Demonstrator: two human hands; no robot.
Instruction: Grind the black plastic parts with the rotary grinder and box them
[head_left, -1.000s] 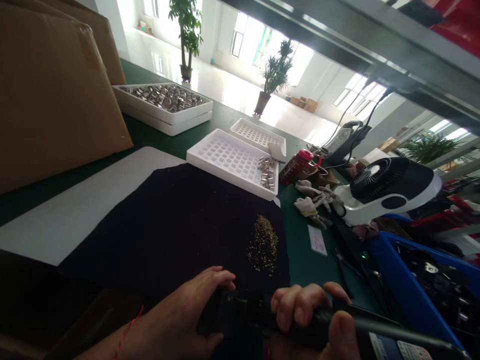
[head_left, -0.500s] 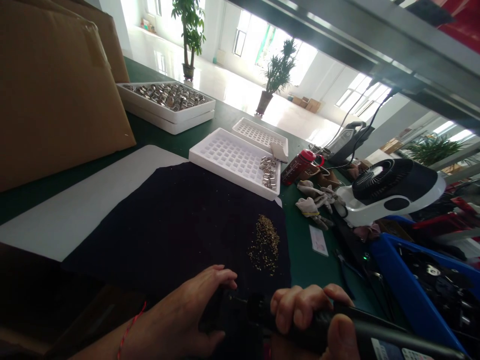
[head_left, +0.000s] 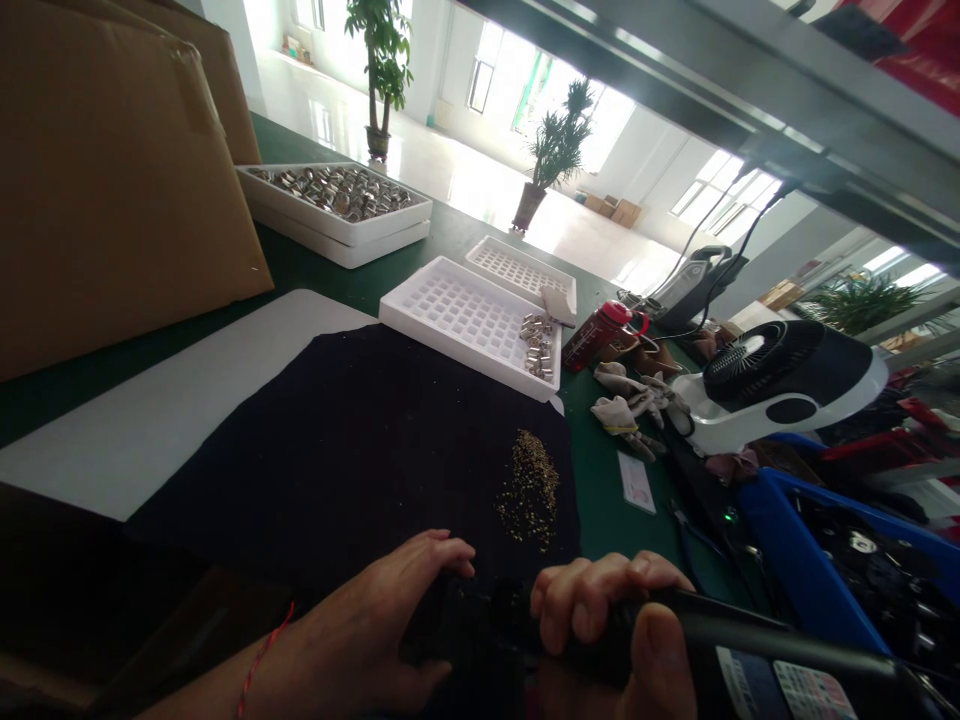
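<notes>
My right hand (head_left: 611, 620) is wrapped round a black cylindrical tool (head_left: 720, 650) with printed labels on its side, low in the view. The tool's front end points left at a dark part (head_left: 454, 625), whose shape is hard to make out. Around that dark part curve the fingers and thumb of my left hand (head_left: 397, 620). Small gold-coloured pieces (head_left: 532, 485) lie heaped on the dark cloth (head_left: 360, 440), beyond my right hand. Behind the cloth, a white gridded tray (head_left: 457, 310) holds shiny metal parts (head_left: 538, 350) at its right end.
Stacked white trays (head_left: 337, 235) full of metal parts stand at the back left, beside a cardboard box (head_left: 120, 190). To the right are a red bottle (head_left: 600, 330), gloves (head_left: 622, 400), a black and white fan (head_left: 780, 380) and a blue bin (head_left: 810, 570) of dark parts.
My right hand and the black tool have shifted slightly left, bringing more of the tool's labels into view. My left hand has hardly moved.
</notes>
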